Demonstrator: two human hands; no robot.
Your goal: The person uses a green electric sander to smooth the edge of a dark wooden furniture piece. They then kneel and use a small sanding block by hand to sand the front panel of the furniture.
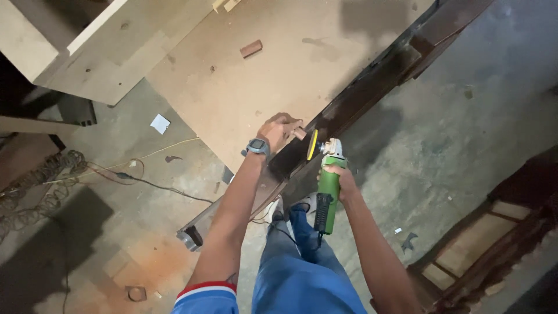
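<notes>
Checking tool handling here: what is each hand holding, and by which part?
The right hand grips the green angle grinder around its body, behind the disc. The left hand holds nothing; it rests on the dark wooden frame.

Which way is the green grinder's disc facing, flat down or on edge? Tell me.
On edge. The green grinder in the right hand points away, and its yellow disc faces sideways toward the dark wooden frame, beside the left hand.
</notes>
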